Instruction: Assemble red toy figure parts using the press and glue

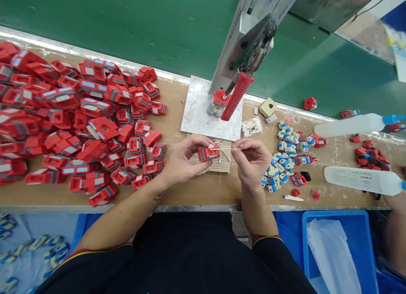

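My left hand (183,158) holds a small red and grey plastic toy part (207,152) just above the workbench (203,188). My right hand (251,157) pinches a thin wooden stick (224,149), and the stick's tip touches that part. Beneath the hands lies a scrap of cardboard (218,163) with a few more sticks on it. A big heap of the same red parts (72,120) fills the bench to my left. To my right lies a smaller pile of blue, white and yellow pieces (282,163).
A hand press with a red handle (237,96) stands on a metal plate (203,116) behind my hands, a red part seated under it. Two white squeeze bottles (355,125) (364,179) lie at right. A blue bin (336,251) sits below the bench. Another person's arm (395,239) shows at the far right.
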`<state>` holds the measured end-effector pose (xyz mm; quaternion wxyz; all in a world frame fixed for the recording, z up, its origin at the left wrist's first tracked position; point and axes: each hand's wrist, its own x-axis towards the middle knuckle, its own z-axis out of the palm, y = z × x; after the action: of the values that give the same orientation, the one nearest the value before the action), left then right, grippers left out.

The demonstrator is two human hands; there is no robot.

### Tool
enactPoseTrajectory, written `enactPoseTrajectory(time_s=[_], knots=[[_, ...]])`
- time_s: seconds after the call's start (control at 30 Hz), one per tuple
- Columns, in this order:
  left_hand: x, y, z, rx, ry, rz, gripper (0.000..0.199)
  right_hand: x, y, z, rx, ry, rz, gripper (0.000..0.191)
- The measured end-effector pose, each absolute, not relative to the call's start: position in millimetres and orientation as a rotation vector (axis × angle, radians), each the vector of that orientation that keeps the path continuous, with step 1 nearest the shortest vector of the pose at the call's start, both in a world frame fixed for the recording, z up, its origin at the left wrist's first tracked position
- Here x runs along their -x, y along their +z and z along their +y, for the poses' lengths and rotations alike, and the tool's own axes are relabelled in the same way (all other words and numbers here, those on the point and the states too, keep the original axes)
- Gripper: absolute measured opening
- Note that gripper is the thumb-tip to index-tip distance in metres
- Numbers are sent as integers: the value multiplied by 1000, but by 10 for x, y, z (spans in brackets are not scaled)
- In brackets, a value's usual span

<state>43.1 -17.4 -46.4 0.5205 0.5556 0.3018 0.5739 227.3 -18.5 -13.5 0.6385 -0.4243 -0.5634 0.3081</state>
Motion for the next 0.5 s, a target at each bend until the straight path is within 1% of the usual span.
enactPoseTrajectory(time_s=[0.3, 0.5], knots=[[-390, -464, -155, -1410, 1397, 784, 31, -2327, -88, -198, 976, 559, -1358, 13], [-385, -461, -152, -1406, 1401, 775, 31, -2387, -66, -178, 964, 557, -1369, 14]])
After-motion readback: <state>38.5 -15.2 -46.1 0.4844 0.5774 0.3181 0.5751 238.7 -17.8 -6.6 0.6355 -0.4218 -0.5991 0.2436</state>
